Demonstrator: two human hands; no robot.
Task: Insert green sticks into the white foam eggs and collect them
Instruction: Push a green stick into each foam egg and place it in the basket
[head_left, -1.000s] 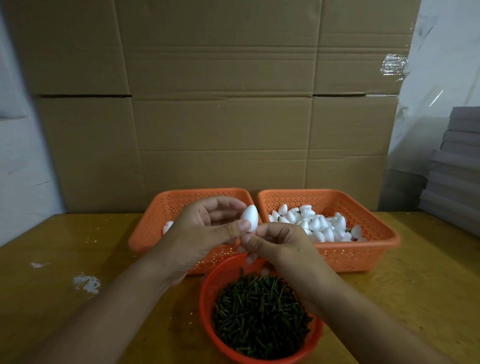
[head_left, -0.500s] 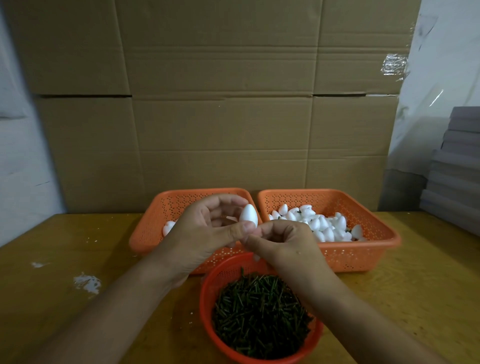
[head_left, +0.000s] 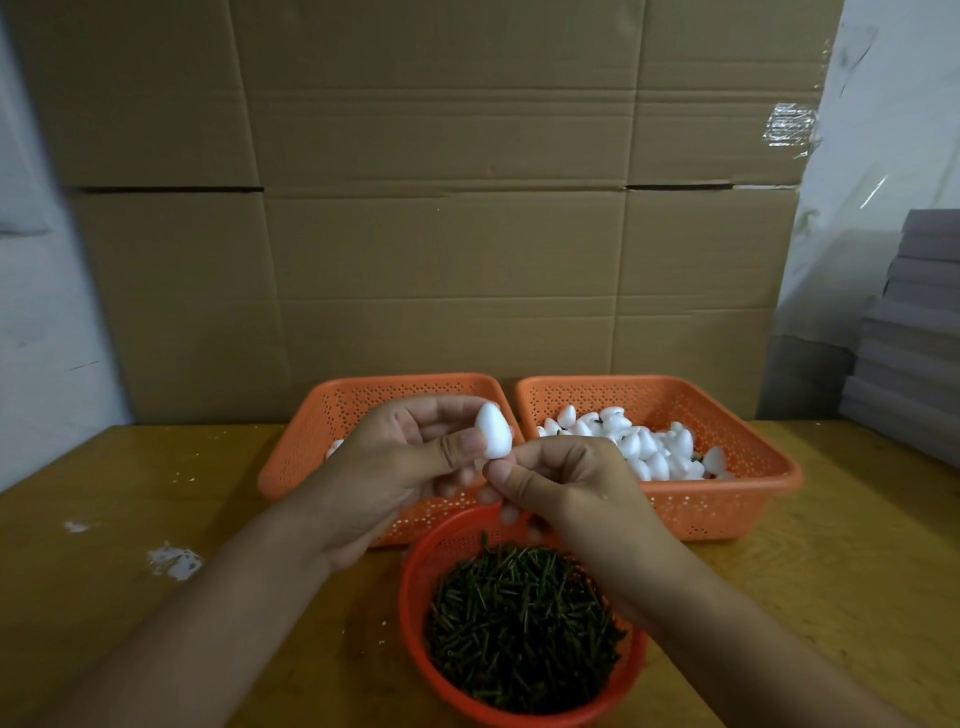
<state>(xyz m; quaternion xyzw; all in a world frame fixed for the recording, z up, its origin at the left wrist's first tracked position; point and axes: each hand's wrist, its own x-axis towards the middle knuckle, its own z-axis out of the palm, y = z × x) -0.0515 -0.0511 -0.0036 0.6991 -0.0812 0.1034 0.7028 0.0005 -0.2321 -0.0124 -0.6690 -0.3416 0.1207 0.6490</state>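
Your left hand (head_left: 400, 467) still pinches foam egg (head_left: 493, 431) above near edge of left basket (head_left: 311, 441). Right hand (head_left: 561, 483) has closed in under egg, fingers curled, pinching; stick itself hidden. Insertion likely underway. Stick bowl (head_left: 415, 597) at worktop's front edge.

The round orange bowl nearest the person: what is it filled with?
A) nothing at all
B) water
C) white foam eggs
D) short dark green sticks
D: the round orange bowl is heaped with short dark green sticks, while the white foam eggs lie in the right-hand rectangular basket behind it.
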